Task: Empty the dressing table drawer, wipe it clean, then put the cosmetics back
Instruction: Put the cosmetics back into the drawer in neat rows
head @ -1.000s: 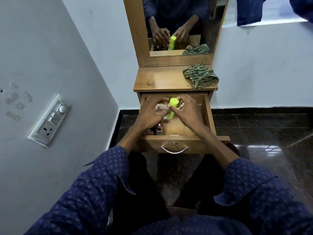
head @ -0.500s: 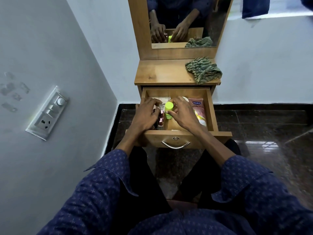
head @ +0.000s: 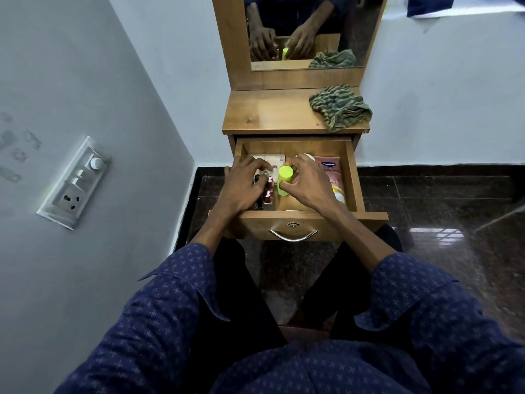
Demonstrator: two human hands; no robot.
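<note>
Seen from above, seated before one wooden dressing table with one drawer (head: 352,177) pulled open. Two hands inside the drawer. Right hand (head: 308,182) at the drawer's middle, grip curled around one upright bright green bottle (head: 284,179), thumb at its near side, fingers at its far side. Left hand (head: 241,189) at the drawer's left side, fingers bent down over a cluster of small pink-capped items (head: 268,191); count unclear, and cannot tell whether the grip is grasping one or only resting on them. One pale flat packet (head: 274,160) at the drawer's back left, partly under the left fingers. One pink tube (head: 331,170) lying along the drawer's right wall, a white and yellow end at its near tip. One crumpled green striped cloth (head: 339,110) on the counter (head: 270,115) above the drawer, to the right. One mirror (head: 366,29) behind the counter, reflecting both hands, bottle and cloth. One metal handle (head: 292,236) on the drawer's front. One switch panel (head: 75,183) on the wall left of the drawer.
</note>
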